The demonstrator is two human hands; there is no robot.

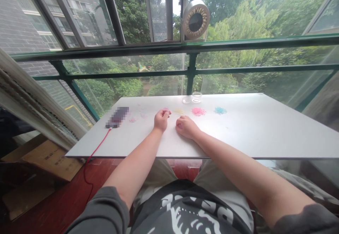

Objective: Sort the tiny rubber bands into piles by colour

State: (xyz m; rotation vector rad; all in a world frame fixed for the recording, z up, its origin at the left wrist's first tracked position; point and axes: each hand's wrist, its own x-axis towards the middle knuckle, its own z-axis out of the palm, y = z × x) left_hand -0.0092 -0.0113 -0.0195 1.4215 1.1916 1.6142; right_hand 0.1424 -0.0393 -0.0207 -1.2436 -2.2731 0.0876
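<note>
Across the whole view a green railing (148, 49) is seen, and below it a white desk (246, 135) is spread out. To the left a cardboard box (50, 160) is spotted on the floor; a round pale fan (196, 19) is set above the rail.

Now the hands! The right hand (187, 126) is rested on the desk, curled into a loose fist; whether anything is held inside cannot be told. The left hand (161, 120) is raised slightly higher in view, fingers bent and thumb drawn in, with a pale purple piece (166, 109) seen at the fingertips; a firm hold cannot be confirmed.

A blurred dark device (119, 117) is placed far left, joined by a red cable (97, 147). Two clear dishes (196, 97) are stood at the back edge. Pink (198, 112) and teal (220, 111) piles are laid right of a faint yellow pile (178, 111), just beyond the hands.
</note>
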